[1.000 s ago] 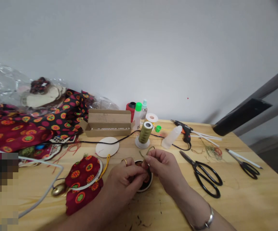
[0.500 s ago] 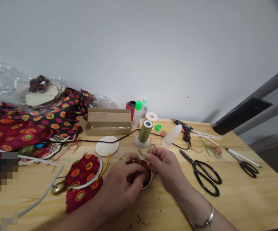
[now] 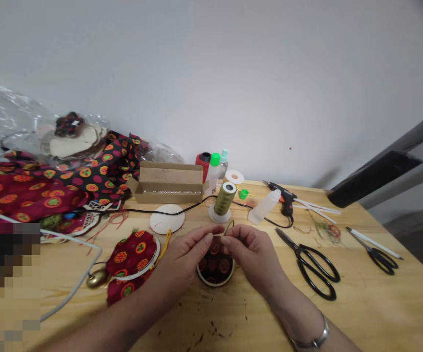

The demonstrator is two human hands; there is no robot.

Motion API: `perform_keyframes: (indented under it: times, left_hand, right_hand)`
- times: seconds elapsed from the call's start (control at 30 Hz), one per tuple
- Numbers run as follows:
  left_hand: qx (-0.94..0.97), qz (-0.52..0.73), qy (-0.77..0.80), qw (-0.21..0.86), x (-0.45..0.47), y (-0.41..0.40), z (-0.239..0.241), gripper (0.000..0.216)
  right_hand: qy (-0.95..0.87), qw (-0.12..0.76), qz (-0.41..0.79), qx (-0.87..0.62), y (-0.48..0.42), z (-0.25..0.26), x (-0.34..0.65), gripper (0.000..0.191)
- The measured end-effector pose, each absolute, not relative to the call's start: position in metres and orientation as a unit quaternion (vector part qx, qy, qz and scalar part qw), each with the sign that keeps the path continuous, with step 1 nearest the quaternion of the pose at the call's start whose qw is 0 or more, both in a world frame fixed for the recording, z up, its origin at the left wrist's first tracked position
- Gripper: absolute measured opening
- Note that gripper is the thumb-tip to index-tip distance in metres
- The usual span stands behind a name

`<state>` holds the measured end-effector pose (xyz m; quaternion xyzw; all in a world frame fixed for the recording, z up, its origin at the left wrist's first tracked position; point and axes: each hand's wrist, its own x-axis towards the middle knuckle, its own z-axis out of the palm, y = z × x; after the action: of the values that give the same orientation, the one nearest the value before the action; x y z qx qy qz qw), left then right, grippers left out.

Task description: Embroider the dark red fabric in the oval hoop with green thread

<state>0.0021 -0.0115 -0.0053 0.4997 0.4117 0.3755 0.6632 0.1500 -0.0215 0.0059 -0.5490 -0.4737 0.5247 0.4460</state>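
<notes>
Just below the paired fingertips, the dark patterned disc [image 3: 215, 269] is seen, its far edge partly covered by them. A green cord [image 3: 230, 224] is pinched between the closed thumb and fingers of the right hand [image 3: 250, 247]. The fingertips of the left hand [image 3: 187, 252] are drawn close together; whether anything is held there cannot be told. Beyond the grip, an olive thread spool [image 3: 223, 201] is stood upright; to its right, large scissors [image 3: 298, 250] are laid.

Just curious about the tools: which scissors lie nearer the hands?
The larger scissors, beside the right hand; the smaller scissors lie farther to the right.
</notes>
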Motion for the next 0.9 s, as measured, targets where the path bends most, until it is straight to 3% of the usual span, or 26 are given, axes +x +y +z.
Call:
perform_keyframes:
  times: [0.2,0.53,0.9]
  left_hand:
    - [0.418,0.35,0.366,0.755,0.006,-0.011,-0.011,0.026]
    - [0.529,0.318,0.418,0.667,0.002,-0.011,0.001,0.025]
    - [0.494,0.315,0.453,0.672,0.001,-0.008,-0.006,0.021]
  right_hand:
    - [-0.481,0.441,0.537,-0.535,-0.023,0.004,0.15,0.014]
    - [-0.488,0.433,0.523,-0.549,-0.022,0.005,0.15,0.014]
    - [-0.495,0.426,0.508,-0.561,-0.02,0.004,0.15,0.011]
